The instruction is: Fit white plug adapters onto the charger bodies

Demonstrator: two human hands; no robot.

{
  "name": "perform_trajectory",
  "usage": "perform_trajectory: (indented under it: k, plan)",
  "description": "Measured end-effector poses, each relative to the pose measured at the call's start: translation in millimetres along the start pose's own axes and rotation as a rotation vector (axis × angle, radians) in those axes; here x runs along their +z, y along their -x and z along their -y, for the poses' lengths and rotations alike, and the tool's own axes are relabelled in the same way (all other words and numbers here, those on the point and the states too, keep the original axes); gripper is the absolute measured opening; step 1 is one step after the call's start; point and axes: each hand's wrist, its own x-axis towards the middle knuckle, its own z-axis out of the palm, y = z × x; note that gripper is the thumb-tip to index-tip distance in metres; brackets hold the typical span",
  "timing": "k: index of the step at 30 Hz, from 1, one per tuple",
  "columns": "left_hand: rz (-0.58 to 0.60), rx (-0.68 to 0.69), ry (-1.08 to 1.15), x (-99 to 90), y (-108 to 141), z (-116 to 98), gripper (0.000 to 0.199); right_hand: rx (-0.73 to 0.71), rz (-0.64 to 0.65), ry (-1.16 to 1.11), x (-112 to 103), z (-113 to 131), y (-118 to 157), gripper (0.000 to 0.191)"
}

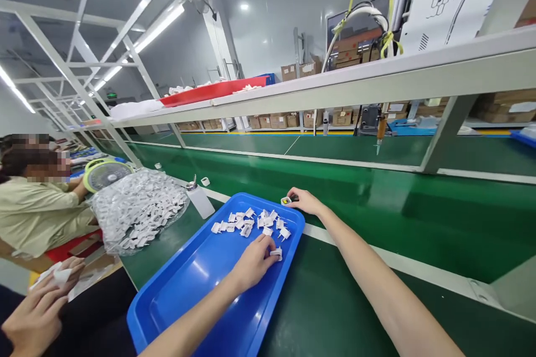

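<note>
Inside the blue tray (196,259), my left hand (254,259) pinches a small white plastic plug piece (276,254) near the right wall. Several similar white plug pieces (240,220) lie loose in the far half of the tray, some with prongs showing. Beyond the tray's far right corner, my right hand (305,201) has its fingertips closed on a small white housing (286,201). Something yellow and dark shows inside that housing, too small to name. It is at the edge of the green conveyor belt.
A clear bag of white parts (142,206) and a white pump bottle (201,201) stand left of the tray. One white housing (205,181) sits on the belt. A co-worker's hands (46,301) are at lower left; another person (42,206) sits beyond. A shelf (293,95) runs overhead.
</note>
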Motion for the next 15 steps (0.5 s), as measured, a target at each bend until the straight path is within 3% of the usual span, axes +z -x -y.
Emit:
perform_trajectory:
  k: [4,8,12,15]
  plan:
    - [-0.055,-0.008,0.1,-15.8,30.3,-13.1,0.011,0.089,-0.095,-0.033,-31.0,-8.7,39.8,0.026]
    - [-0.13,0.017,0.315,-17.0,94.8,-34.9,0.021,0.153,-0.144,-0.06,-52.9,4.3,124.0,0.024]
    - [-0.342,-0.143,0.694,22.7,148.0,-66.5,0.031,0.205,-0.121,-0.048,-36.1,48.6,226.9,0.029]
    - [-0.293,-0.19,0.832,59.7,163.4,-90.7,0.033,0.241,-0.077,0.013,-8.8,82.3,285.6,0.028]
